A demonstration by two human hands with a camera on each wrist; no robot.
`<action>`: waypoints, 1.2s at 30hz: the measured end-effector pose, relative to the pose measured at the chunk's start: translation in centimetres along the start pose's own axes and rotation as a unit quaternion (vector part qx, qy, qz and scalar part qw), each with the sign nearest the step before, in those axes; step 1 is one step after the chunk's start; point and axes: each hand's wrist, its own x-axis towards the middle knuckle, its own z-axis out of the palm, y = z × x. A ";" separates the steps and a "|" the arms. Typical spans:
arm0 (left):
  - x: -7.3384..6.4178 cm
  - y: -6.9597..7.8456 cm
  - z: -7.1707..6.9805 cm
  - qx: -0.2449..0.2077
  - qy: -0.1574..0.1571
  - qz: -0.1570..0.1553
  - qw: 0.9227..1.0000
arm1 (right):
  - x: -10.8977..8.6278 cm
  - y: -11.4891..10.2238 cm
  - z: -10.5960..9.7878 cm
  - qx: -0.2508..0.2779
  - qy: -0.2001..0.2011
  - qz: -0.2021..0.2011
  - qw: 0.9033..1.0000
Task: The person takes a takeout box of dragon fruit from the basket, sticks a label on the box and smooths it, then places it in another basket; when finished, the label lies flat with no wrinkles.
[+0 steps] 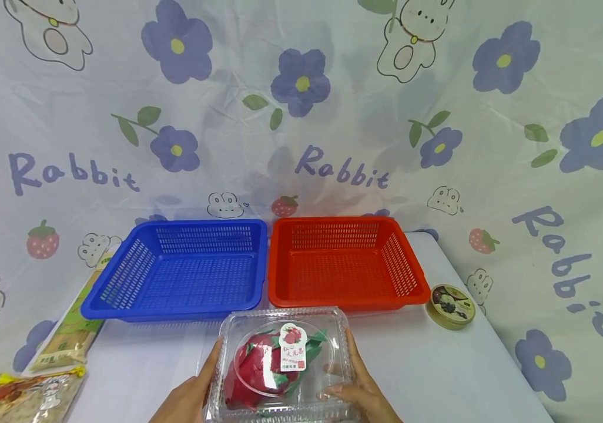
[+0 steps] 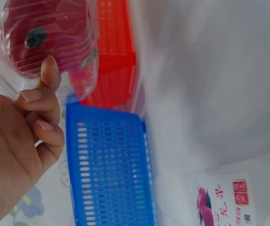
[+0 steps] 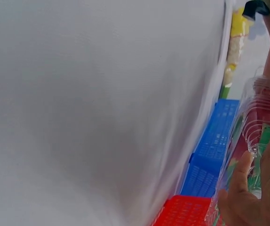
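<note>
A clear plastic clamshell box point(image 1: 328, 320) is held up close to me in the head view, between both hands. Inside it lies a red dragon fruit point(image 1: 248, 367) with green scales, under a white label point(image 1: 292, 348) on the lid. My left hand point(image 1: 187, 393) grips the box's left side, its fingers curled against the underside in the left wrist view. On the opposite side, my right hand point(image 1: 365, 390) holds the box, with some fingers showing through the plastic. The right wrist view shows that hand's fingers point(image 3: 241, 174) against the ribbed wall.
A blue basket point(image 1: 174, 317) and a red basket point(image 1: 349, 304) stand side by side beyond the box. To the right sits a round gold-rimmed tin point(image 1: 451, 306). Along the left lie a long green-and-tan packet point(image 1: 69, 332) and a bag with a yellow top point(image 1: 32, 396). A printed cloth point(image 1: 248, 135) hangs behind.
</note>
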 end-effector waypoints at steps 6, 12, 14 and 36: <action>-0.1 -0.3 -0.7 -0.010 0.006 0.037 0.999 | -0.4 -0.5 0.2 0.017 -0.009 -0.012 1.000; -0.6 -0.9 -0.6 -0.034 0.057 0.112 0.991 | -0.5 -0.9 0.1 0.031 -0.001 -0.002 1.000; -0.7 -1.0 -0.5 -0.032 0.070 0.118 0.990 | -0.5 -0.9 -0.1 0.024 0.002 -0.004 1.000; -0.4 -0.9 -0.5 -0.035 0.023 0.051 0.998 | -0.3 -2.8 -0.6 -0.029 0.005 -0.061 0.998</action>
